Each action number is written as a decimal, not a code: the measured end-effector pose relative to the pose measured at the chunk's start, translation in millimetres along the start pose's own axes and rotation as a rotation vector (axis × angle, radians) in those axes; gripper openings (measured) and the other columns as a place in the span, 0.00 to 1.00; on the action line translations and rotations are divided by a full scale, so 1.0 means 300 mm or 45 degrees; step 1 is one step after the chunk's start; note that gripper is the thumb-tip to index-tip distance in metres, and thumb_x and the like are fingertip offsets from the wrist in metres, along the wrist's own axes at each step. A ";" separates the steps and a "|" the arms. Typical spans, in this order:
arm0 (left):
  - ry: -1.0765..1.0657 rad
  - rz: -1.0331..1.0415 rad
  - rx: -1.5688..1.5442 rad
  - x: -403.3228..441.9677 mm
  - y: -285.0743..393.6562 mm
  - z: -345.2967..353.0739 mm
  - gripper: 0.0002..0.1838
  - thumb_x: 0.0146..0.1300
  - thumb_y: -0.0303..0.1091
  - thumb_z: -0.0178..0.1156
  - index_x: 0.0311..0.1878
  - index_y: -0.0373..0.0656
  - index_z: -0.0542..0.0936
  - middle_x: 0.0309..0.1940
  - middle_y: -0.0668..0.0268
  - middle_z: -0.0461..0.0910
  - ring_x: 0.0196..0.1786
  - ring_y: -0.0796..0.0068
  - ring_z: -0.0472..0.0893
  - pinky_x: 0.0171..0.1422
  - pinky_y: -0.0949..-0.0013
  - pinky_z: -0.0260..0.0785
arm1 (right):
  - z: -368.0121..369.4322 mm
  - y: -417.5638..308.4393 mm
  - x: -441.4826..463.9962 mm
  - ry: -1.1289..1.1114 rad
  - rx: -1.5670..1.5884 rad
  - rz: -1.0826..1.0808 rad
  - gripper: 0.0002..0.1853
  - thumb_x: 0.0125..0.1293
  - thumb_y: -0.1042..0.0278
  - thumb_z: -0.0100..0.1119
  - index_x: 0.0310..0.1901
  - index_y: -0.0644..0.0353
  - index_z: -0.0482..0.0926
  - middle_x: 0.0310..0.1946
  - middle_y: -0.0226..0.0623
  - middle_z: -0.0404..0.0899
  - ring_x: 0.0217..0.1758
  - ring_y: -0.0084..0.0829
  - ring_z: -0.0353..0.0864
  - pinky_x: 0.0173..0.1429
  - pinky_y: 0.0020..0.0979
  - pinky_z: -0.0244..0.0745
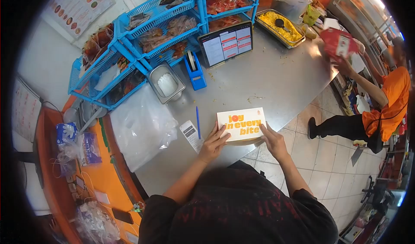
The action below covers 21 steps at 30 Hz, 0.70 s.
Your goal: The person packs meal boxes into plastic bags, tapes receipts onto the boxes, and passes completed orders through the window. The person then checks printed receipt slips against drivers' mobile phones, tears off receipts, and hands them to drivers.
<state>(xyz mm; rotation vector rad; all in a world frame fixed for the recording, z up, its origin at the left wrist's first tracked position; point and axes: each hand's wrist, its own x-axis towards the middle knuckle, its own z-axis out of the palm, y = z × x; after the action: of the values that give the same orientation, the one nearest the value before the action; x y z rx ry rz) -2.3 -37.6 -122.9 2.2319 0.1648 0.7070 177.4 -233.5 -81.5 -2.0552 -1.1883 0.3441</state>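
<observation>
A white food box (240, 124) with orange and red lettering, "joy in every bite", is between my two hands at the near edge of the steel table (233, 86). My left hand (212, 144) grips its left side, fingers over the corner. On the opposite side, my right hand (275, 141) holds the box with the thumb along its edge. Left of the box lie a blue pen (198, 122) and a printed paper slip (190, 134), close to my left hand. The undersides of both hands are hidden.
Clear plastic bags (140, 127) lie at the left, beside a steel container (166, 84) and blue tape dispenser (195, 73). A tablet (227, 44) stands before blue racks (160, 26). Further right is a tray of yellow food (279, 26). A person in orange (394, 93) holds a red package (338, 44).
</observation>
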 end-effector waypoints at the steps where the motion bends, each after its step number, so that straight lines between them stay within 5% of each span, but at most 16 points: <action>1: -0.005 0.001 -0.002 -0.002 -0.003 0.000 0.19 0.49 0.26 0.62 0.47 0.47 0.78 0.59 0.58 0.65 0.65 0.49 0.57 0.65 0.58 0.57 | 0.001 0.008 0.000 -0.001 -0.052 -0.034 0.23 0.55 0.72 0.55 0.56 0.53 0.69 0.56 0.56 0.63 0.44 0.47 0.76 0.45 0.36 0.73; 6: 0.011 0.009 0.063 0.017 0.038 -0.015 0.15 0.49 0.31 0.63 0.42 0.42 0.79 0.57 0.58 0.68 0.63 0.50 0.60 0.64 0.58 0.58 | 0.002 0.012 0.008 0.017 -0.091 -0.139 0.23 0.55 0.73 0.55 0.55 0.54 0.70 0.56 0.55 0.64 0.48 0.47 0.74 0.51 0.36 0.70; 9: 0.087 0.018 0.487 0.104 0.148 0.009 0.11 0.46 0.32 0.63 0.32 0.38 0.78 0.52 0.57 0.72 0.59 0.51 0.66 0.63 0.59 0.58 | 0.021 0.004 0.037 0.011 0.041 -0.117 0.20 0.54 0.73 0.55 0.51 0.57 0.74 0.55 0.55 0.66 0.54 0.51 0.68 0.57 0.40 0.65; 11: -0.200 0.262 0.343 0.174 0.155 0.034 0.11 0.46 0.36 0.63 0.28 0.39 0.75 0.45 0.60 0.75 0.54 0.58 0.71 0.62 0.60 0.59 | 0.012 -0.025 0.098 0.097 -0.223 -0.200 0.13 0.51 0.72 0.57 0.41 0.61 0.80 0.52 0.54 0.67 0.56 0.54 0.64 0.59 0.43 0.62; 12: -0.188 0.258 0.352 0.170 0.135 0.051 0.11 0.46 0.36 0.63 0.28 0.39 0.75 0.45 0.60 0.75 0.54 0.58 0.71 0.62 0.60 0.59 | 0.008 -0.089 0.164 0.172 -0.320 -0.212 0.08 0.48 0.70 0.59 0.29 0.64 0.81 0.51 0.52 0.66 0.59 0.55 0.58 0.60 0.45 0.57; 14: -0.118 0.249 0.222 0.153 0.077 0.092 0.11 0.45 0.34 0.63 0.31 0.40 0.76 0.42 0.62 0.75 0.52 0.62 0.72 0.61 0.59 0.59 | 0.078 -0.145 0.331 0.266 -0.187 -0.268 0.08 0.47 0.69 0.60 0.22 0.67 0.78 0.50 0.50 0.65 0.56 0.52 0.58 0.59 0.45 0.56; 18: -0.110 0.154 0.171 0.142 0.086 0.090 0.11 0.45 0.30 0.62 0.34 0.42 0.77 0.42 0.63 0.75 0.51 0.64 0.72 0.59 0.60 0.61 | 0.372 -0.179 0.733 0.053 1.210 0.413 0.14 0.54 0.62 0.61 0.32 0.67 0.78 0.46 0.44 0.71 0.41 0.33 0.74 0.41 0.30 0.71; 21: -0.074 0.083 0.279 0.134 0.079 0.098 0.14 0.44 0.32 0.62 0.38 0.42 0.78 0.44 0.62 0.75 0.50 0.63 0.73 0.59 0.59 0.60 | 0.444 -0.250 0.907 -0.104 0.916 0.656 0.10 0.53 0.64 0.63 0.29 0.64 0.78 0.35 0.38 0.77 0.39 0.27 0.74 0.39 0.26 0.69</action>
<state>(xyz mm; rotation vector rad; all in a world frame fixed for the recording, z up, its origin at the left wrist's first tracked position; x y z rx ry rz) 44.7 -59.6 -104.5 2.4737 0.1472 0.6853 202.8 77.5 -89.0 -1.6643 -0.4387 0.9532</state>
